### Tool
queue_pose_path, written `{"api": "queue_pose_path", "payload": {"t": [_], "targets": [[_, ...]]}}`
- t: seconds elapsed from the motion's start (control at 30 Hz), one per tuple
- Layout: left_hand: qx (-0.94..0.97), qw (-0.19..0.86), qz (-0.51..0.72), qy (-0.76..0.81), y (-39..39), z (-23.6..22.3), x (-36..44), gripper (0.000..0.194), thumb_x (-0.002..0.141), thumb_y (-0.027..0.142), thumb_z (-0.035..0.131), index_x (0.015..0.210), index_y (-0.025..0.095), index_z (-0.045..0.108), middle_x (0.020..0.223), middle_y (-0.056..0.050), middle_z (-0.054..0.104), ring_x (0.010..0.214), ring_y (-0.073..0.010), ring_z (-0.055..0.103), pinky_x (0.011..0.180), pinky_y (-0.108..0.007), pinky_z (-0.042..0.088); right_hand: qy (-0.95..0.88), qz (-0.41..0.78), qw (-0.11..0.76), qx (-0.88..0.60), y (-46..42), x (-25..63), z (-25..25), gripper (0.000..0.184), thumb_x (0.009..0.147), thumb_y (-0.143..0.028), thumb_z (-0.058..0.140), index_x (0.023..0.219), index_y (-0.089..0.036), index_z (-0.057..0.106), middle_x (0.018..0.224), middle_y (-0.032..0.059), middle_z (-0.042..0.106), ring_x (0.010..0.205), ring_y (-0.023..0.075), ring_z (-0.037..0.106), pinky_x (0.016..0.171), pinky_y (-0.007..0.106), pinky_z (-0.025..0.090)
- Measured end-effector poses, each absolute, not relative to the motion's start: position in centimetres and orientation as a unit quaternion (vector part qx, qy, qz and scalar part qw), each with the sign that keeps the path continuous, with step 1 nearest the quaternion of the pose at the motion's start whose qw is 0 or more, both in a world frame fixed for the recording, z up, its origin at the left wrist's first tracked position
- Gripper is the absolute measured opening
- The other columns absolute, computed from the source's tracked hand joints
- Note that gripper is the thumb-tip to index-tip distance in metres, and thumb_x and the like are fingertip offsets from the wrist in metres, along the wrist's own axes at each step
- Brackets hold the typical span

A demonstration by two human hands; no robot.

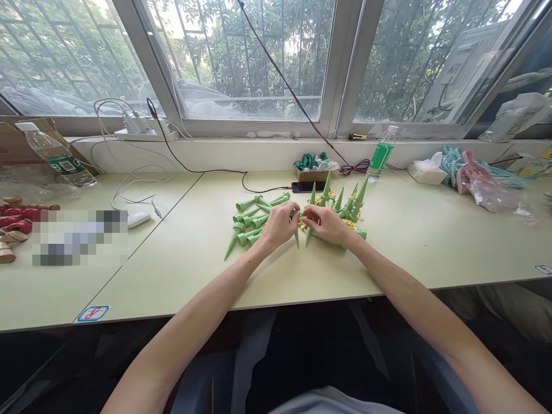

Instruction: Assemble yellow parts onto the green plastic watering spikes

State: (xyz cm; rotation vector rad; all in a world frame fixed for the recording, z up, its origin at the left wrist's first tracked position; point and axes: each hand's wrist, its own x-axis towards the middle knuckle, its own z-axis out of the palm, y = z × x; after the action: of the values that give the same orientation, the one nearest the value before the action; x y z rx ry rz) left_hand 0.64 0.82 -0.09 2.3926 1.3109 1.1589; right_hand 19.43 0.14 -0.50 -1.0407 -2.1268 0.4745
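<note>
My left hand (282,221) is closed around the top of a green plastic watering spike (297,239), whose point hangs down toward the table. Close beside it, my right hand (325,223) has its fingers pinched together at the spike's upper end; whatever is between them is hidden. Several similar green spikes (245,221) lie in a group to the left of my hands. Behind and right of my right hand, more green spikes (360,198) stand or lean among small yellow plastic pieces (319,201).
A black phone (307,187) on a cable lies behind the pile, before a small cardboard box (314,175). A green-labelled bottle (383,155) stands at back right, near a tissue box (428,171). On the left are another bottle (60,158), white cables and red wooden items (17,218).
</note>
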Motion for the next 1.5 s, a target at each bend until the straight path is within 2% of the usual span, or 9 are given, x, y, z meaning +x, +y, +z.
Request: {"api": "queue_pose_path", "payload": {"t": [0.13, 0.27, 0.47, 0.63, 0.83, 1.03, 1.13, 1.37, 1.5], "targets": [[0.806, 0.090, 0.390, 0.437, 0.77, -0.08, 0.67, 0.011, 0.090, 0.016, 0.057, 0.094, 0.018, 0.067, 0.087, -0.005, 0.070, 0.075, -0.0171, 0.063, 0.073, -0.030, 0.049, -0.824, 0.178, 0.351, -0.407, 0.18, 19.39, -0.52, 0.017, 0.096, -0.033, 0.053, 0.087, -0.019, 0.060, 0.073, 0.0016, 0.064, 0.061, 0.0133, 0.049, 0.062, 0.027, 0.038], [0.809, 0.091, 0.386, 0.434, 0.69, -0.01, 0.67, 0.012, 0.092, 0.016, 0.056, 0.095, 0.017, 0.068, 0.088, -0.005, 0.070, 0.075, -0.0167, 0.063, 0.073, -0.030, 0.048, -0.825, 0.174, 0.334, -0.421, 0.22, 19.37, -0.51, 0.035, 0.101, -0.036, 0.044, 0.071, -0.020, 0.054, 0.065, 0.0011, 0.059, 0.058, 0.0129, 0.046, 0.061, 0.028, 0.036], [0.805, 0.088, 0.384, 0.443, 0.80, -0.03, 0.65, 0.012, 0.090, 0.015, 0.057, 0.094, 0.017, 0.068, 0.087, -0.005, 0.069, 0.074, -0.0171, 0.063, 0.072, -0.030, 0.048, -0.816, 0.190, 0.353, -0.416, 0.01, 19.40, -0.37, 0.018, 0.095, -0.037, 0.057, 0.096, -0.020, 0.061, 0.072, 0.0006, 0.065, 0.061, 0.0140, 0.052, 0.062, 0.027, 0.039], [0.806, 0.092, 0.385, 0.441, 0.70, 0.04, 0.65, 0.011, 0.090, 0.015, 0.057, 0.094, 0.018, 0.068, 0.087, -0.005, 0.070, 0.075, -0.0175, 0.063, 0.072, -0.031, 0.049, -0.825, 0.187, 0.347, -0.405, 0.01, 19.44, -0.35, 0.013, 0.094, -0.032, 0.057, 0.089, -0.020, 0.059, 0.072, 0.0009, 0.064, 0.062, 0.0138, 0.051, 0.062, 0.027, 0.038], [0.808, 0.091, 0.392, 0.430, 0.61, 0.02, 0.68, 0.011, 0.090, 0.017, 0.058, 0.094, 0.019, 0.068, 0.087, -0.005, 0.070, 0.075, -0.0171, 0.063, 0.073, -0.031, 0.050, -0.824, 0.181, 0.322, -0.430, 0.31, 19.43, -0.60, 0.040, 0.103, -0.037, 0.043, 0.067, -0.021, 0.048, 0.062, 0.0008, 0.058, 0.057, 0.0128, 0.046, 0.061, 0.029, 0.035], [0.806, 0.091, 0.389, 0.437, 0.70, 0.00, 0.66, 0.011, 0.090, 0.015, 0.058, 0.093, 0.018, 0.068, 0.086, -0.005, 0.069, 0.074, -0.0168, 0.062, 0.070, -0.030, 0.048, -0.818, 0.188, 0.335, -0.428, -0.01, 19.47, -0.27, 0.023, 0.098, -0.041, 0.054, 0.089, -0.021, 0.059, 0.068, -0.0001, 0.063, 0.059, 0.0140, 0.051, 0.061, 0.028, 0.037], [0.805, 0.096, 0.385, 0.441, 0.63, 0.06, 0.67, 0.011, 0.091, 0.016, 0.057, 0.093, 0.018, 0.067, 0.089, -0.005, 0.070, 0.074, -0.0169, 0.062, 0.069, -0.030, 0.047, -0.824, 0.183, 0.332, -0.421, -0.06, 19.47, -0.21, 0.016, 0.094, -0.035, 0.058, 0.089, -0.020, 0.057, 0.070, 0.0001, 0.063, 0.061, 0.0143, 0.052, 0.062, 0.027, 0.038], [0.809, 0.097, 0.388, 0.431, 0.54, 0.03, 0.70, 0.011, 0.091, 0.017, 0.057, 0.094, 0.018, 0.068, 0.090, -0.006, 0.070, 0.076, -0.0173, 0.063, 0.071, -0.030, 0.049, -0.825, 0.184, 0.317, -0.430, 0.10, 19.42, -0.42, 0.036, 0.102, -0.036, 0.043, 0.070, -0.021, 0.049, 0.063, 0.0001, 0.058, 0.058, 0.0129, 0.046, 0.061, 0.028, 0.035], [0.806, 0.094, 0.391, 0.433, 0.63, -0.04, 0.68, 0.011, 0.091, 0.016, 0.057, 0.094, 0.018, 0.068, 0.089, -0.005, 0.070, 0.075, -0.0171, 0.063, 0.070, -0.030, 0.048, -0.821, 0.190, 0.333, -0.423, 0.04, 19.45, -0.38, 0.028, 0.100, -0.039, 0.049, 0.081, -0.020, 0.056, 0.068, 0.0002, 0.062, 0.059, 0.0132, 0.048, 0.061, 0.028, 0.037]]}}
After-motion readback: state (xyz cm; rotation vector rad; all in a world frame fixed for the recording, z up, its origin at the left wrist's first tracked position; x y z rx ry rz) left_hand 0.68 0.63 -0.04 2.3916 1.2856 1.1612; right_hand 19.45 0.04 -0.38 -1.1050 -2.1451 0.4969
